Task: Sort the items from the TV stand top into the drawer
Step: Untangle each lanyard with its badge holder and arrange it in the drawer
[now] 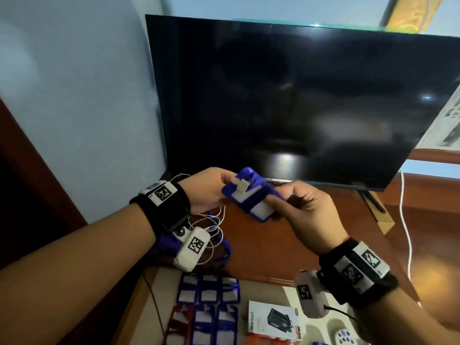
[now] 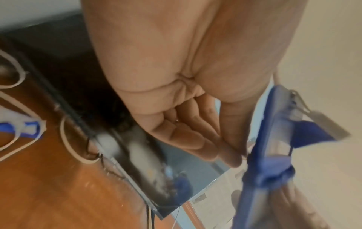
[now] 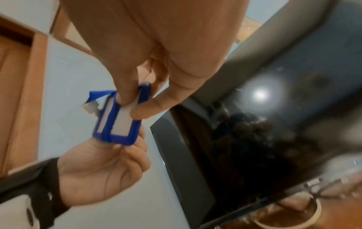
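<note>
A blue badge holder [image 1: 251, 197] with a white card, a white clip and a blue lanyard wound round it is held up in front of the TV, above the TV stand top [image 1: 286, 242]. My left hand [image 1: 224, 185] grips its clip end, fingers behind it. My right hand [image 1: 280, 199] pinches the other end. In the right wrist view the thumb and forefinger of the right hand [image 3: 133, 106] pinch the badge holder [image 3: 119, 125], while the left hand [image 3: 109, 161] cups its far edge. The left wrist view shows the left hand [image 2: 235, 156] against the badge holder [image 2: 272, 148].
Below the stand, the open drawer [image 1: 268, 291] holds rows of blue badge holders [image 1: 207, 290], a red one [image 1: 178, 322], a printed box [image 1: 273, 319] and a white controller [image 1: 344, 337]. More blue lanyards [image 1: 225, 247] and a white cable [image 1: 211, 220] lie on the stand. The TV [image 1: 298, 95] stands behind.
</note>
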### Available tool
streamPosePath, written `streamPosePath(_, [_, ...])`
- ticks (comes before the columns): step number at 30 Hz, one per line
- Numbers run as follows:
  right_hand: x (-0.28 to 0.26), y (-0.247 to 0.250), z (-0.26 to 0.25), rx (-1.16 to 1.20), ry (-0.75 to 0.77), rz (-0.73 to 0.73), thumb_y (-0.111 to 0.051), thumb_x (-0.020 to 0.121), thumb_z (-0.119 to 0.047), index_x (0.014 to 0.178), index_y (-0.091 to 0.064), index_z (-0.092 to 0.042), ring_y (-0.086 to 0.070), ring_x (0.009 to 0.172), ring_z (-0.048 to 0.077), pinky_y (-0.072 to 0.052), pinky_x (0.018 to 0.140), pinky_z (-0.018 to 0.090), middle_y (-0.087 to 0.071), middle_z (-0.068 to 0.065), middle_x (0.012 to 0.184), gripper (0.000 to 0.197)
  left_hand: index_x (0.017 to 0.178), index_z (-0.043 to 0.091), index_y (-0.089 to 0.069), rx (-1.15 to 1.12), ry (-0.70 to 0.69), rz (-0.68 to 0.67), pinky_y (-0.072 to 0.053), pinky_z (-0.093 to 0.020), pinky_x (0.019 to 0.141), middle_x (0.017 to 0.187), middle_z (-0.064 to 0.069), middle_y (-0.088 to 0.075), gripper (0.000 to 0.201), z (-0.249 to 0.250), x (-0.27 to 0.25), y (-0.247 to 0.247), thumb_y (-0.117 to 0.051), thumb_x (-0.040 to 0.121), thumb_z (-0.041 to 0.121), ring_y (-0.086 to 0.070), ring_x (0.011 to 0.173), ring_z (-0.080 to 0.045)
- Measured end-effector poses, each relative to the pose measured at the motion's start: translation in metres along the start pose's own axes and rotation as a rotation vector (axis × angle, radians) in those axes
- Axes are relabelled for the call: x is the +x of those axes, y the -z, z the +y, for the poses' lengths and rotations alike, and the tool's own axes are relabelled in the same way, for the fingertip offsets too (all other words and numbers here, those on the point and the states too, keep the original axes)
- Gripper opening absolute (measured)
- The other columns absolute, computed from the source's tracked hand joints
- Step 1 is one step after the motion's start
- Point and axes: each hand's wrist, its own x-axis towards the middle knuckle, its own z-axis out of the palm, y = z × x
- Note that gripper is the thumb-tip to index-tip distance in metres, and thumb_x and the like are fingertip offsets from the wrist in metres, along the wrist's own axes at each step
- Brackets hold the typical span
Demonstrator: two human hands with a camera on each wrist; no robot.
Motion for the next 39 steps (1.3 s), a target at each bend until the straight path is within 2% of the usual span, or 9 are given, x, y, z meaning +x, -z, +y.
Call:
streamPosePath(5, [-0.010,-0.014,0.037,0.107,-0.188,0.224,-0.076,0.088,-0.036,0.090,-0.068,-0.017,-0.068,0.080,0.046,-0.056,0.073,0.064,-0.073,0.017,0.082,0.021,0.093,0.010,-0.071,-0.309,0.123,0.130,-0.052,-0.019,0.072,0.081,-0.003,-0.072,0.007,-0.049,-0.013,-0.019,-0.066,0.096,0.007,-0.065,0.075,-0.011])
streamPosePath(13, [-0.047,-0.035,0.064,-0.128,-0.397,-0.115,-0.078,0.090,-0.026,0.085,-0.073,-0.021,-0.070,0.059,0.019,-0.060,0.057,0.037,-0.075,0.002,0.074,0.009,0.116,0.021,-0.066,-0.117,0.181,0.608,-0.050,-0.027,0.079,0.115,-0.008,-0.071,0.035,-0.106,-0.032,-0.009,-0.060,0.091,-0.003,-0.067,0.099,-0.016])
streamPosePath(19, [-0.050,-0.039,0.051,-0.209,-0.363,-0.235,-0.078,0.090,-0.030,0.090,-0.076,-0.029,-0.066,0.066,0.001,-0.052,0.060,0.018,-0.074,-0.016,0.077,0.002,0.154,0.047,-0.032,0.124,0.088,-0.051,-0.032,-0.033,0.117,0.156,0.012,-0.045,0.097,-0.115,-0.057,-0.014,-0.065,0.071,0.009,-0.040,0.144,-0.006])
streamPosePath(22, [-0.044,-0.034,0.036,-0.228,-0.286,-0.287,-0.077,0.090,-0.031,0.096,-0.078,-0.031,-0.068,0.078,0.001,-0.054,0.065,0.017,-0.074,-0.017,0.084,0.006,0.159,0.025,-0.027,-0.120,0.120,-0.235,-0.041,-0.043,0.117,0.151,-0.012,-0.051,0.102,-0.108,-0.055,-0.014,-0.056,0.067,-0.011,-0.051,0.140,-0.023])
streamPosePath(27, [-0.031,-0.023,0.016,-0.007,-0.262,-0.224,-0.076,0.089,-0.025,0.096,-0.078,-0.018,-0.070,0.068,0.007,-0.057,0.059,0.023,-0.077,-0.003,0.086,0.010,0.155,0.000,-0.033,-0.386,0.069,-0.302,-0.026,-0.058,0.123,0.154,-0.028,-0.044,0.089,-0.112,-0.049,-0.017,-0.053,0.070,-0.020,-0.041,0.146,-0.039])
streamPosePath(31, [-0.018,-0.016,0.012,0.017,-0.206,-0.125,-0.076,0.089,-0.026,0.092,-0.077,-0.016,-0.064,0.058,0.010,-0.053,0.054,0.027,-0.075,0.002,0.078,0.011,0.148,0.009,-0.045,-0.220,0.019,-0.231,-0.047,-0.036,0.110,0.136,-0.012,-0.066,0.055,-0.106,-0.046,-0.036,-0.059,0.096,-0.001,-0.060,0.131,-0.023])
streamPosePath(33, [-0.011,-0.010,0.013,-0.004,-0.184,-0.062,-0.076,0.092,-0.024,0.089,-0.075,-0.016,-0.063,0.057,0.008,-0.050,0.054,0.022,-0.073,-0.002,0.074,0.009,0.134,0.010,-0.057,-0.117,0.013,-0.179,-0.052,-0.028,0.095,0.100,-0.008,-0.073,0.029,-0.099,-0.046,-0.046,-0.050,0.107,0.011,-0.070,0.096,-0.015])
streamPosePath(35, [-0.005,-0.005,0.015,-0.007,-0.203,0.035,-0.075,0.093,-0.022,0.086,-0.073,-0.014,-0.063,0.057,0.007,-0.050,0.055,0.020,-0.073,-0.003,0.073,0.011,0.116,0.013,-0.067,-0.012,0.011,-0.136,-0.050,-0.038,0.091,0.069,0.001,-0.061,0.026,-0.095,-0.049,-0.053,-0.044,0.110,0.023,-0.056,0.067,-0.015])
streamPosePath(39, [0.001,0.004,0.029,-0.079,-0.282,0.198,-0.077,0.092,-0.024,0.082,-0.070,-0.016,-0.065,0.056,0.012,-0.052,0.056,0.025,-0.074,0.001,0.072,0.015,0.106,0.020,-0.070,0.237,-0.028,-0.069,-0.047,-0.040,0.072,0.059,0.005,-0.051,0.032,-0.086,-0.062,-0.068,-0.042,0.111,0.033,-0.047,0.059,-0.017])
